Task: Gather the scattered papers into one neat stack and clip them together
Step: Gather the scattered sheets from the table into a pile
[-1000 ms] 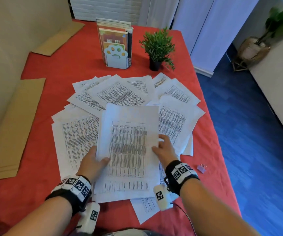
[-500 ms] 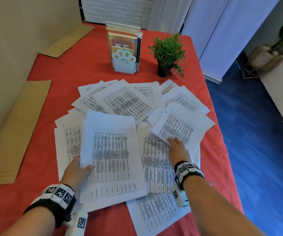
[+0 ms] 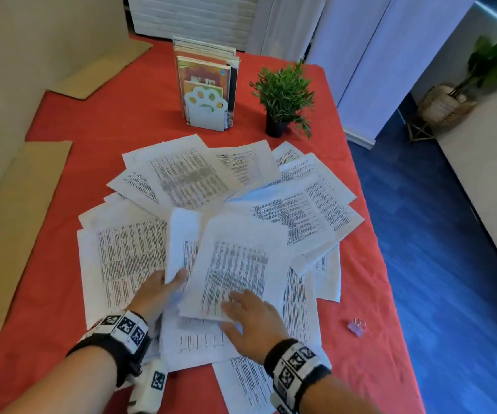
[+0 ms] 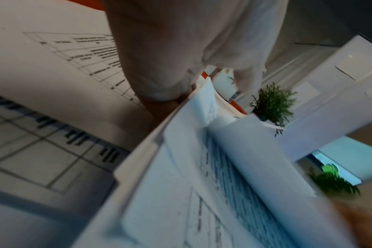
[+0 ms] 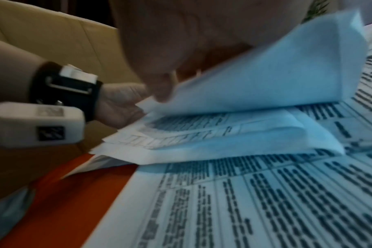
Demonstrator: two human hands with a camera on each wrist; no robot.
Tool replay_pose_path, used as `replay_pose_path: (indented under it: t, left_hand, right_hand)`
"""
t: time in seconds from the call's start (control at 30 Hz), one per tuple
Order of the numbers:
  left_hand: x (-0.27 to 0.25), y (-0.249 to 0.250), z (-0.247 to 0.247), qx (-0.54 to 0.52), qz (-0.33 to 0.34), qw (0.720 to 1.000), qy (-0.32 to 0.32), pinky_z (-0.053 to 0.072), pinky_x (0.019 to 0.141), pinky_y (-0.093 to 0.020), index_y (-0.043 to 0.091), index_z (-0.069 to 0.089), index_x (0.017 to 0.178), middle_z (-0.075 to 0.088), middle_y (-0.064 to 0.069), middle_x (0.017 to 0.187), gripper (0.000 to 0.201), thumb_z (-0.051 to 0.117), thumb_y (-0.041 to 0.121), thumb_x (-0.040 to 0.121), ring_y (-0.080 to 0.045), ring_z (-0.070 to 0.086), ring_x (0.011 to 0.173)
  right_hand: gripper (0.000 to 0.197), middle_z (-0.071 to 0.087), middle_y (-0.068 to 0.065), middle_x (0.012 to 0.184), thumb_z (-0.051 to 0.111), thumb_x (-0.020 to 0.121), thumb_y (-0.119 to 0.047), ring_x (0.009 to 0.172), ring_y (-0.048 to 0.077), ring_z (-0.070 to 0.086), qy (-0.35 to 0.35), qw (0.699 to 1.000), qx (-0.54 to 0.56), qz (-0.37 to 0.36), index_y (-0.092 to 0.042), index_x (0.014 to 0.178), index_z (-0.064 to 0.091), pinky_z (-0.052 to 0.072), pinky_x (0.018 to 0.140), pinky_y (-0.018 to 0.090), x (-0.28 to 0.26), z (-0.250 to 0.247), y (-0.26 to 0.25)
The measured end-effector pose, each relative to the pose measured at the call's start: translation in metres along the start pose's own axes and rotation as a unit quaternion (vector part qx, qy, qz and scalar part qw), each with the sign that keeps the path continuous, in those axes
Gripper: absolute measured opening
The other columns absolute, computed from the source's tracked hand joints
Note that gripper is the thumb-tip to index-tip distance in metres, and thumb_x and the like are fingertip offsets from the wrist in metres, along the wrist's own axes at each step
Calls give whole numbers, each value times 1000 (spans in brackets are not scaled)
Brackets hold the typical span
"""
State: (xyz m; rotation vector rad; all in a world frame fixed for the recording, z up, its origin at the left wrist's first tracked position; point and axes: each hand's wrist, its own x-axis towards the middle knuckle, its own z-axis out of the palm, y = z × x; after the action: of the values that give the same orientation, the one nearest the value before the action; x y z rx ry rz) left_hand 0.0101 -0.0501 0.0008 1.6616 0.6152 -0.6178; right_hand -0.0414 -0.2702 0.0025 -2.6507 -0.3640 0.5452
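Several printed sheets (image 3: 187, 177) lie fanned out over the red tablecloth (image 3: 91, 124). My left hand (image 3: 163, 289) grips a gathered stack (image 3: 181, 234) at its near left edge, thumb on top; the left wrist view shows this stack (image 4: 181, 184) edge-on against the palm. My right hand (image 3: 250, 318) pinches the near edge of one sheet (image 3: 238, 264), which lies tilted and slightly lifted over the stack. In the right wrist view that sheet (image 5: 276, 67) curls up from the pile. A small purple binder clip (image 3: 356, 327) lies alone on the cloth, right of my right hand.
A paw-shaped bookend with books (image 3: 206, 109) and a small potted plant (image 3: 283, 97) stand at the back. Flat cardboard pieces (image 3: 17, 219) lie along the left. The table's right edge (image 3: 387, 264) drops to a blue floor.
My right hand has left the papers on the right and come back left with one sheet, now over the stack. My left hand has shifted the stack toward the middle.
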Motion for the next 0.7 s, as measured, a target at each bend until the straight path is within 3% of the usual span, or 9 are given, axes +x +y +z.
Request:
replay_pose_path:
  t: [0.07,0.1,0.17,0.3,0.43,0.5,0.57,0.63,0.7]
  left_hand:
    - [0,-1,2,55,28,998,28,52,89,-52,27,58,102,66,-2,110,33,75,36,75,-26,65,96]
    - [1,-4,1,84,31,995,35,53,88,-50,23,56,110,66,-2,110,39,75,24,76,-25,65,94]
    - [1,-8,-2,139,37,989,38,53,87,-43,19,48,123,64,-2,114,51,72,14,78,-23,64,95]
    - [-4,-15,-3,166,44,984,41,51,82,-34,18,43,129,63,-1,114,52,66,8,83,-21,62,95]
    - [-8,-17,-1,191,63,979,35,41,70,-19,17,38,135,56,5,113,55,61,6,86,-12,57,92]
    - [-8,-17,0,201,68,977,35,39,76,-21,18,36,137,51,9,112,56,58,6,87,-12,52,96]
    - [-5,-20,0,190,60,979,41,42,79,-25,19,36,136,54,8,112,56,60,10,86,-13,54,98]
    - [-4,-23,-2,178,49,982,42,47,90,-36,22,37,135,58,5,118,62,68,21,82,-18,58,105]
    - [-4,-24,-3,186,48,980,41,43,102,-44,23,33,139,55,1,131,72,72,26,78,-23,54,118]
  right_hand:
    - [76,53,-8,138,14,82,-75,130,13,44,-9,1000,20,15,-30,127,56,35,107,38,0,-7,0]
    - [69,58,-8,132,20,86,-71,124,13,50,20,998,52,38,-29,123,60,39,104,34,4,-14,6]
    - [39,60,-2,129,44,94,-45,119,17,54,86,979,133,127,-24,122,62,42,102,32,23,-32,32]
    - [42,49,14,136,48,91,-9,123,30,51,172,908,204,324,-11,132,53,38,100,28,55,-79,95]
    - [52,40,21,137,51,83,-7,118,42,50,238,798,257,491,-5,134,43,43,96,42,72,-103,139]
    - [51,49,22,132,53,82,-8,114,40,55,239,753,333,514,0,131,41,45,85,39,83,-109,148]
    - [53,56,18,123,55,82,-9,111,36,58,240,726,393,511,2,131,39,47,84,37,95,-113,148]
    - [47,59,12,101,57,81,-10,97,33,61,228,733,403,498,-2,125,41,51,87,39,104,-116,143]
    - [42,58,10,85,56,81,-9,88,32,60,209,773,372,470,-2,121,45,51,86,38,114,-115,137]
